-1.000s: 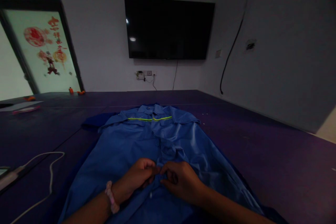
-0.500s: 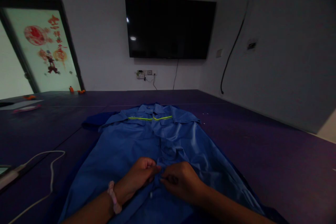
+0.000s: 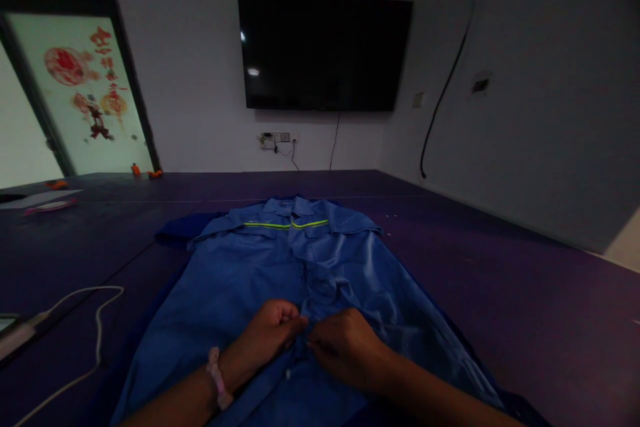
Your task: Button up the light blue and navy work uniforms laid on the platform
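Observation:
A blue short-sleeved work shirt [image 3: 240, 273] with a yellow-green chest stripe lies front up on a purple surface, collar away from me. My left hand [image 3: 273, 332], a pale scrunchie on its wrist, pinches the front edge of the shirt near its lower middle. Just to the right, my right hand [image 3: 345, 347] has its fingers closed on the facing front edge. The two sets of fingertips almost meet. Below them a small pale button [image 3: 288, 374] shows on the cloth. Whatever lies exactly between the fingertips is too dark and small to make out.
Darker blue cloth [image 3: 183, 230] sticks out from under the shirt at the left. A white cable [image 3: 99, 327] runs to a device [image 3: 15, 337] at the left edge. Farther back are a white sheet [image 3: 40, 199] and small orange objects [image 3: 155, 174]. A television [image 3: 327, 50] hangs on the far wall.
My right fingers have curled slightly tighter and shifted a little at the shirt's front edge. My left hand keeps its pinch in nearly the same place. The shirt lies as before.

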Motion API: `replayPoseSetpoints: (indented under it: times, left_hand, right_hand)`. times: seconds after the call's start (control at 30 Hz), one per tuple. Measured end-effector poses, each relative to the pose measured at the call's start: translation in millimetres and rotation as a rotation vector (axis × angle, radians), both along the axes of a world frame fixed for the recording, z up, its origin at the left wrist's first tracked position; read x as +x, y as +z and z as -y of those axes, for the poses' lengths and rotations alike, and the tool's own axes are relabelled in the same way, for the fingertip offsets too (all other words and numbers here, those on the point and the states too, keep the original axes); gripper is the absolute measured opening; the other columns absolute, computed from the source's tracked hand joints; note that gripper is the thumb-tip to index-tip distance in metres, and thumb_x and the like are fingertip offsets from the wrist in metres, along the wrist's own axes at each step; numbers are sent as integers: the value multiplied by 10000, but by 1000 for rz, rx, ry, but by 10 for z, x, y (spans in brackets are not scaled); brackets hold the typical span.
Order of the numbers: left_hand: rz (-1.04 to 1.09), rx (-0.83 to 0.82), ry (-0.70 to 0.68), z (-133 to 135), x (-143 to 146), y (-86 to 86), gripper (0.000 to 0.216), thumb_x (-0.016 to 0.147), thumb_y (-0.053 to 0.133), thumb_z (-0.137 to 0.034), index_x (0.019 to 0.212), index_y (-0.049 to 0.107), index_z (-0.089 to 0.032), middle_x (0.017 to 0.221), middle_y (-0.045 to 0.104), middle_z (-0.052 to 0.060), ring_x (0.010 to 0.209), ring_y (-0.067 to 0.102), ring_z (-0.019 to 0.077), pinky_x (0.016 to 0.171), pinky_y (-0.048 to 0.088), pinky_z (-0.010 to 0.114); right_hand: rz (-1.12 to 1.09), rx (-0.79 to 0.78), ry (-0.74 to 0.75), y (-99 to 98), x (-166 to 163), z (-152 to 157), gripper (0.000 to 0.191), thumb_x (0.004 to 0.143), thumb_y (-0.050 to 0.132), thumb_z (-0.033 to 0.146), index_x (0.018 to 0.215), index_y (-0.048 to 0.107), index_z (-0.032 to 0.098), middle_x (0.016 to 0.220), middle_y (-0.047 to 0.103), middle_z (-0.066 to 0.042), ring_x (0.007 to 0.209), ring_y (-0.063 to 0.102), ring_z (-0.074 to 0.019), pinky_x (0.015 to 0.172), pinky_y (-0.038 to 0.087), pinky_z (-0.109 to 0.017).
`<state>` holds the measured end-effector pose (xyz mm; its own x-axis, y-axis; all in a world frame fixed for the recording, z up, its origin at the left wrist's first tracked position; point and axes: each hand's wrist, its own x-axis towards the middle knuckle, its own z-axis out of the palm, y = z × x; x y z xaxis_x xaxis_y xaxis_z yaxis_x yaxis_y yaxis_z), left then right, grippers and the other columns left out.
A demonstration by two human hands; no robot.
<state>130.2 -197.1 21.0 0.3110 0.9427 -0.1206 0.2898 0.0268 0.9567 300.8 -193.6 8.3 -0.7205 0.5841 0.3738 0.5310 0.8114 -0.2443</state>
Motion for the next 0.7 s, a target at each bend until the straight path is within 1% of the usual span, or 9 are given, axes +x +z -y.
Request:
replayPoseSetpoints:
  times: [0.07, 0.2, 0.3, 0.43, 0.57, 0.7]
  left_hand:
    - [-6, 7, 3, -9, -4, -3, 510, 589, 553, -655, 535, 392, -175, 408, 315, -93, 404, 225, 43, 428, 131, 212]
    - [13, -5, 4, -15, -16, 19, 499, 614, 539, -648, 547, 405, -173, 408, 320, -93, 402, 231, 45, 431, 144, 212]
    - [15, -19, -1, 0, -24, 36, 486, 628, 535, -639, 569, 426, -169, 411, 344, -91, 395, 246, 45, 427, 155, 208]
    - [-9, -41, 19, 10, -30, 29, 489, 620, 535, -646, 589, 445, -166, 410, 371, -87, 371, 262, 42, 404, 157, 202]
    - [-11, -65, 28, 8, -28, 35, 501, 616, 525, -658, 591, 457, -163, 424, 383, -79, 362, 267, 43, 383, 149, 207]
    - [29, -73, 36, 22, -28, 65, 495, 632, 519, -648, 590, 468, -157, 442, 380, -76, 383, 272, 43, 400, 151, 209]
  right_hand:
    - [-31, -53, -40, 18, -7, 5, 179, 763, 477, 187, 623, 587, 171, 580, 612, -8, 499, 521, -95, 474, 274, -215]
    - [-164, -283, -222, 27, -30, -14, 141, 736, 547, 263, 649, 622, 182, 558, 610, 11, 473, 509, -88, 449, 288, -191]
    - [-228, -406, -299, 20, -38, -41, 111, 695, 594, 276, 659, 639, 181, 535, 600, 18, 464, 495, -88, 439, 297, -185]
    - [-262, -444, -327, 26, -37, -60, 119, 656, 632, 277, 618, 619, 165, 531, 593, 14, 472, 490, -89, 445, 311, -186]
    - [-284, -428, -318, 59, -35, -54, 121, 646, 650, 281, 632, 607, 169, 519, 571, 24, 468, 483, -86, 445, 310, -183]
    - [-286, -412, -323, 82, -33, -47, 119, 651, 655, 284, 659, 601, 178, 513, 560, 31, 474, 484, -91, 456, 320, -185]
